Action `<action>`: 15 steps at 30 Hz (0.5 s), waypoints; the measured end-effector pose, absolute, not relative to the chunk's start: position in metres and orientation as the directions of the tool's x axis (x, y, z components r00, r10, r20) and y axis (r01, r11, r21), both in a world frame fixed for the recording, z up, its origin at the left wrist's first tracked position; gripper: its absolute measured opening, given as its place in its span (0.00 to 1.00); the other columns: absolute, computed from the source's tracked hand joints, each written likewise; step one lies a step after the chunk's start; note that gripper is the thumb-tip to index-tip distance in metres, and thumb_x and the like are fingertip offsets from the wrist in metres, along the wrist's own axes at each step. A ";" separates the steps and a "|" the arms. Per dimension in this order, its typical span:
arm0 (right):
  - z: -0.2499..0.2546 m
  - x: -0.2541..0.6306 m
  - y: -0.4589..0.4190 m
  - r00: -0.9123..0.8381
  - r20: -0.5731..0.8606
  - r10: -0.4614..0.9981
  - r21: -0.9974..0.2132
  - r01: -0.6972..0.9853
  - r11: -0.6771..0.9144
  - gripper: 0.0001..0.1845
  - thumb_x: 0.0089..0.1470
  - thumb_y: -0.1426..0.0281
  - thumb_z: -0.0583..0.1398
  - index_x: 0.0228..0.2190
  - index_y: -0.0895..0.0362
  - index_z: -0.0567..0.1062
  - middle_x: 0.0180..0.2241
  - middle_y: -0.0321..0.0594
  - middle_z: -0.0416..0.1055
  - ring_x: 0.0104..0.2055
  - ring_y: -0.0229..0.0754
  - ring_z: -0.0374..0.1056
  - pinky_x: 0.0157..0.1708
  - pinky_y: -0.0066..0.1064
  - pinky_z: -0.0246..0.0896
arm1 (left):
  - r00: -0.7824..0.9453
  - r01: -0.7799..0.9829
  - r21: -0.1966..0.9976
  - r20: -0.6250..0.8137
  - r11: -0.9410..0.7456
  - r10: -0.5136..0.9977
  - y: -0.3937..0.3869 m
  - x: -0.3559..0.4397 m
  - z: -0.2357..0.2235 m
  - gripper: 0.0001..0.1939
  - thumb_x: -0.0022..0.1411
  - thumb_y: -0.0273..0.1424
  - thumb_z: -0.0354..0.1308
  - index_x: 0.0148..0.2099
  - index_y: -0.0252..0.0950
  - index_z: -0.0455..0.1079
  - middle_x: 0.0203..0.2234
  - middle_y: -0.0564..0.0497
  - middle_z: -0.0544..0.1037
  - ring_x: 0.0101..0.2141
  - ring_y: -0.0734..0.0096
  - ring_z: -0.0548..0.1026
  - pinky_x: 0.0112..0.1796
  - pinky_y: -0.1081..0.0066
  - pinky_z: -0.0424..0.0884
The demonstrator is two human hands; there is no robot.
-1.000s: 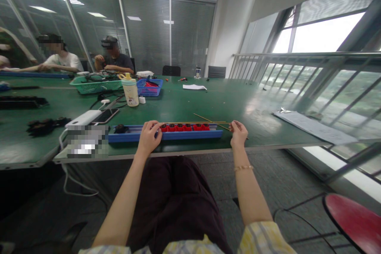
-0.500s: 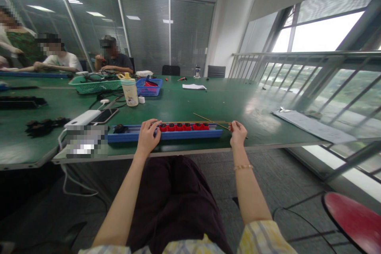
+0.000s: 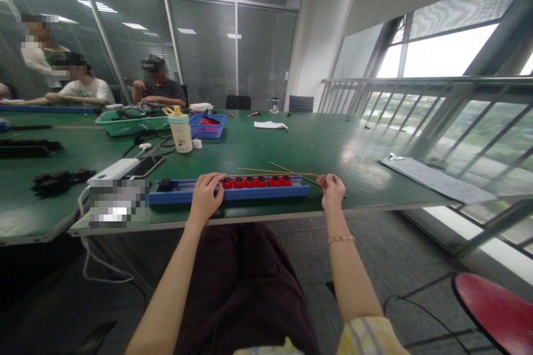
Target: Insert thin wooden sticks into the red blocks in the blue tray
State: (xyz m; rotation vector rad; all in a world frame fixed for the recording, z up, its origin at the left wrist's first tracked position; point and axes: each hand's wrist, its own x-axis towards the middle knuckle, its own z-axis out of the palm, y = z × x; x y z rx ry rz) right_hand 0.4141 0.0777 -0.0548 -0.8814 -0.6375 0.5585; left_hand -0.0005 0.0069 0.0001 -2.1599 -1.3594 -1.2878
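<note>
A white power bank [image 3: 113, 170] and a black smartphone [image 3: 144, 166] are laid on the green workbench [image 3: 270, 147], left of a long blue plastic tray [image 3: 229, 193] holding a row of red blocks [image 3: 250, 182]. The tray is covered in part by the left hand [image 3: 207, 198], its grip not discernible. Thin tan rods [image 3: 283, 171] are stretched behind the blocks towards the right hand [image 3: 332, 191], whose fingertips [image 3: 328, 179] are pinched together on a small brown piece [image 3: 320, 180].

Tray [image 3: 229, 193] on workbench [image 3: 270, 147], bottle [image 3: 181, 137] behind
</note>
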 end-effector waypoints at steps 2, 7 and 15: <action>-0.057 0.416 0.080 0.713 0.259 0.651 -0.828 -0.183 0.530 0.27 0.42 0.47 0.66 0.32 0.54 0.65 0.22 0.34 0.73 0.23 0.39 0.71 0.24 0.31 0.66 | 0.164 0.830 0.201 0.803 -0.520 0.572 0.008 -0.001 0.000 0.17 0.64 0.29 0.50 0.53 0.41 0.72 0.47 0.46 0.76 0.48 0.59 0.70 0.53 0.57 0.68; -0.059 0.420 0.081 0.815 0.264 0.516 -0.810 -0.102 0.577 0.25 0.48 0.47 0.62 0.34 0.52 0.61 0.23 0.34 0.73 0.25 0.41 0.73 0.23 0.31 0.65 | 0.162 0.834 0.198 0.804 -0.515 0.572 0.008 -0.001 0.000 0.17 0.64 0.29 0.50 0.53 0.41 0.71 0.46 0.45 0.76 0.48 0.58 0.70 0.53 0.56 0.68; -0.049 0.412 0.068 0.904 0.287 0.317 -0.838 0.077 0.539 0.18 0.56 0.51 0.55 0.38 0.51 0.60 0.25 0.36 0.72 0.26 0.43 0.73 0.29 0.36 0.69 | 0.163 0.835 0.203 0.797 -0.511 0.582 0.008 -0.001 0.000 0.18 0.64 0.29 0.50 0.54 0.41 0.71 0.47 0.45 0.75 0.49 0.58 0.70 0.54 0.56 0.67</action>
